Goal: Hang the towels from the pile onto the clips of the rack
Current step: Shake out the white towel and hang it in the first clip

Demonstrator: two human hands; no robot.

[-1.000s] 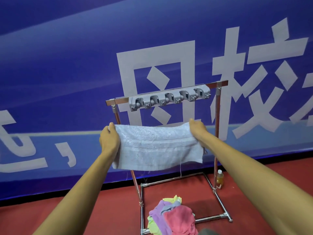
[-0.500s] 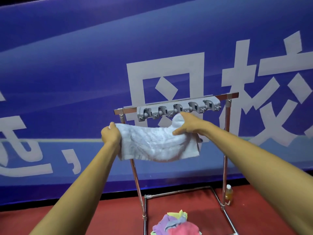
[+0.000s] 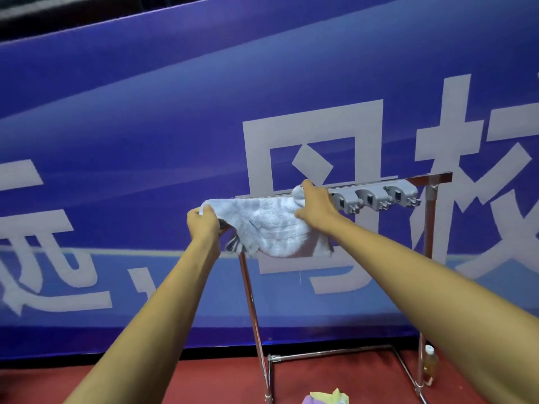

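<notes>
Aloft, left hand [image 3: 202, 225], right hand [image 3: 316, 208] holding towel [image 3: 268, 225] at clips [image 3: 376, 198]

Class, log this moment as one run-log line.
left hand: grips towel end | right hand: holds towel at clips | three clips show empty

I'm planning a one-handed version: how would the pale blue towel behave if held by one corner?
Probably floppy: the towel sags and bunches between the left hand and right hand. Likely light, being thin cloth. From one corner it should just drape down.

place: indoor hall or event space | evidence: huge blue printed banner [image 3: 145, 126], red floor [image 3: 43, 383]
</notes>
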